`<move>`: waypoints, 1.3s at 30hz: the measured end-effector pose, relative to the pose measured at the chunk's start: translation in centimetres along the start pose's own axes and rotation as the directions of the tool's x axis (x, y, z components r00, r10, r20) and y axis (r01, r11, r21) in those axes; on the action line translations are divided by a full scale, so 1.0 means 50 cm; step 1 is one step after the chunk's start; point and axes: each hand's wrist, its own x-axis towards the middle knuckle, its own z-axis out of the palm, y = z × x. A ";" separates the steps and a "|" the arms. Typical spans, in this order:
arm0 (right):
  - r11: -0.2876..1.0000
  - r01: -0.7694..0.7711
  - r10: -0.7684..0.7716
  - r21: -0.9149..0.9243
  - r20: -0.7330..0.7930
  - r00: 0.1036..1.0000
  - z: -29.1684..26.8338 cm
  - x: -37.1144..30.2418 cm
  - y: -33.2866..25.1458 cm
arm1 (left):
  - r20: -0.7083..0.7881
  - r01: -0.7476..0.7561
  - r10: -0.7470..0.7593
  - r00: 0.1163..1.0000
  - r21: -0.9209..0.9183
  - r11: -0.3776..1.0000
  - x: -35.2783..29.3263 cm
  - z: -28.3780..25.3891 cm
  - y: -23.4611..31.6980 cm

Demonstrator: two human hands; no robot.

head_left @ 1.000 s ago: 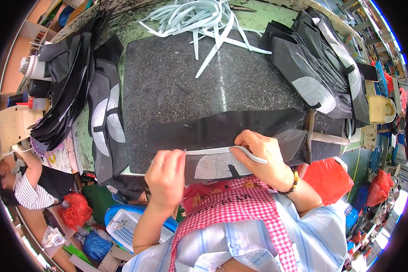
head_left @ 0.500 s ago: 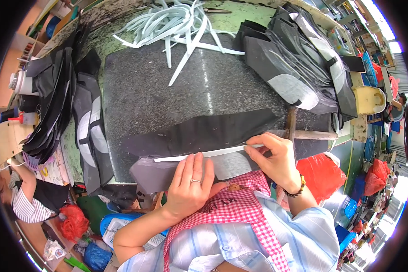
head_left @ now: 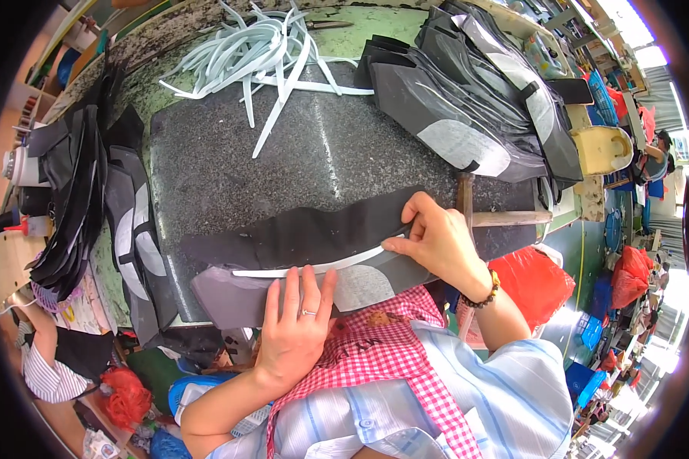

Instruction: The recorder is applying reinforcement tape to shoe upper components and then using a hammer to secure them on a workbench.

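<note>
A long black and grey material piece [head_left: 306, 234] lies across the near edge of the dark stone slab, with a grey-white patch [head_left: 365, 286] on its near half. A narrow white strip [head_left: 344, 261] runs lengthwise along its middle. My left hand [head_left: 297, 325] lies flat, fingers stretched out and pressing the piece just below the strip. At the strip's right end my right hand [head_left: 439, 239] pinches it between thumb and forefinger, bending it slightly upward along the piece. The strip's very tip is hidden by the fingers.
Loose white strips [head_left: 272, 61] lie heaped at the slab's [head_left: 222, 164] far edge. Stacks of similar black-grey pieces stand at the right [head_left: 467, 99] and left [head_left: 73, 191]. A hammer [head_left: 505, 219] rests right of my right hand. Another person [head_left: 53, 356] sits at far left.
The strip's right part now curves upward along the piece, where it lay straighter before. My right hand has turned and moved slightly in; the whole view has shifted a little left.
</note>
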 end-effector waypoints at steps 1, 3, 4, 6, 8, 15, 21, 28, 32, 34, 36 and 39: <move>1.000 -0.013 0.013 -0.015 0.032 0.999 0.001 0.004 0.001 | 0.035 0.057 -0.051 0.998 -0.179 0.982 -0.002 -0.013 0.000; 0.999 -0.019 0.021 -0.035 0.059 0.998 0.001 0.001 0.004 | 0.065 0.142 -0.129 0.990 -0.273 0.952 0.034 -0.030 0.012; 1.000 0.027 -0.028 0.015 0.061 0.998 0.002 -0.006 0.008 | -0.022 0.135 -0.148 0.989 -0.300 0.944 0.067 -0.026 0.012; 0.968 0.111 -0.123 0.226 0.040 0.992 0.009 -0.028 0.039 | -0.130 0.121 -0.167 0.977 -0.307 0.944 0.138 -0.027 0.001; 0.928 0.313 -0.325 0.201 0.025 0.946 -0.004 -0.057 0.059 | -0.110 0.138 -0.195 0.975 -0.390 0.911 0.169 0.007 -0.012; 0.843 0.498 -0.486 -0.206 0.110 0.867 0.016 -0.098 0.059 | 0.046 0.196 -0.222 0.974 -0.662 0.723 0.158 0.010 -0.041; 0.915 0.382 -0.364 -0.128 0.146 0.920 -0.009 -0.093 0.037 | -0.083 -0.054 -0.009 0.996 -0.719 0.693 0.148 0.026 -0.040; 0.493 -0.402 0.232 0.772 0.329 0.916 -0.059 -0.045 0.070 | -0.313 -0.392 0.335 0.889 -0.138 0.910 0.132 0.029 0.002; 0.964 0.182 -0.207 0.194 0.122 0.971 -0.053 -0.035 0.022 | -0.257 -0.391 0.358 0.898 -0.087 0.916 0.119 0.037 0.003; 0.868 0.458 -0.402 -0.191 0.270 0.875 -0.059 -0.038 0.024 | -0.259 -0.388 0.354 0.898 -0.090 0.917 0.119 0.035 0.000; 0.583 0.642 -0.393 -0.498 0.519 0.759 -0.064 -0.046 0.030 | -0.266 -0.389 0.353 0.897 -0.098 0.916 0.118 0.034 -0.001; 0.558 0.618 -0.579 -0.554 0.273 0.768 -0.065 -0.052 0.032 | -0.259 -0.380 0.339 0.904 -0.130 0.916 0.118 0.042 -0.005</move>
